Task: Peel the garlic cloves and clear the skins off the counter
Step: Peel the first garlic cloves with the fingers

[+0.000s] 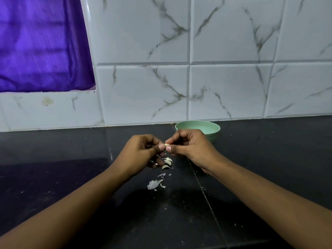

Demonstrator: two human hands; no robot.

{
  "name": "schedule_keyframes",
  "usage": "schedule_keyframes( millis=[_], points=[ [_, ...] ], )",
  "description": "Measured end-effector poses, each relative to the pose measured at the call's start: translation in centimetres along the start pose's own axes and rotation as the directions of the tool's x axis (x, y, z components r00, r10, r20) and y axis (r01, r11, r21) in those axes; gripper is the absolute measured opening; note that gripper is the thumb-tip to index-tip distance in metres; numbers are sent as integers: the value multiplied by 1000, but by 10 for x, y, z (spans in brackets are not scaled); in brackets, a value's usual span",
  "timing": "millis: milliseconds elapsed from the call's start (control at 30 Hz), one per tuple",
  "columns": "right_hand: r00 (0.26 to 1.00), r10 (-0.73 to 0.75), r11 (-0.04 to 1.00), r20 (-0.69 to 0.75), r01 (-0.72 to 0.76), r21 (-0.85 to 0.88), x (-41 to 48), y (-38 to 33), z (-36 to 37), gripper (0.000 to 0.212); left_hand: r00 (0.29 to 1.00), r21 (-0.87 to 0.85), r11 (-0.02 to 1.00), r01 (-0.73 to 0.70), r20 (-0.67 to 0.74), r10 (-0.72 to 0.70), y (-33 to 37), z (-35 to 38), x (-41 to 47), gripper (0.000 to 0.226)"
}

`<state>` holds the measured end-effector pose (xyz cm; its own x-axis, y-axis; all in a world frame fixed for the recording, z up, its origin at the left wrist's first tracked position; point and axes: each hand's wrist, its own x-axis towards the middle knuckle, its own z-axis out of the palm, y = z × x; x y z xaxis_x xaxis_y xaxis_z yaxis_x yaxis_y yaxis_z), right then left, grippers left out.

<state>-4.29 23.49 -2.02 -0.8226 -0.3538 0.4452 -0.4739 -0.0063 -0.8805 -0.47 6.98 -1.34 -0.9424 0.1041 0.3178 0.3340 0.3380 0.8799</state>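
Garlic clove (167,145) pinched between left hand (142,153) and right hand (190,148) over the counter (71,159). More cloves (168,161) and skins (154,184) lying below, bowl (214,125) behind.

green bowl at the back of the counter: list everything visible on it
The green bowl is pale mint, round and shallow, matte like plastic, with stepped ridges low on its outer wall. It stands upright on the dark counter, close to the tiled wall; contact between them cannot be told. The visible part of its inside shows no contents. The right hand is in front and hides its near left rim; touch cannot be told.
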Motion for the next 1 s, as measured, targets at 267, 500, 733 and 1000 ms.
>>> schedule_keyframes(
  millis=[267, 500, 733, 1000],
  points=[
    [997, -35, 998, 63, 38, -47, -1, -1, -2, 18, 947, -199, 937, 288, 205, -247, 1, -5, 1, 24],
    [985, 174, 979, 6, -173, 111, -1, -2, 1, 13, 996, 229, 972, -52, 76, 35, 0, -6, 3, 15],
    [965, 260, 948, -25, -250, 197, -1, -1, 1, 15, 924, 747, 607, -271, 25, 382, -6, -4, 2, 13],
    [993, 113, 992, -30, -111, 58, 1, -1, 1, 16, 952, 480, 845, -236, -62, 301, -9, -1, 3, 13]
  ],
)
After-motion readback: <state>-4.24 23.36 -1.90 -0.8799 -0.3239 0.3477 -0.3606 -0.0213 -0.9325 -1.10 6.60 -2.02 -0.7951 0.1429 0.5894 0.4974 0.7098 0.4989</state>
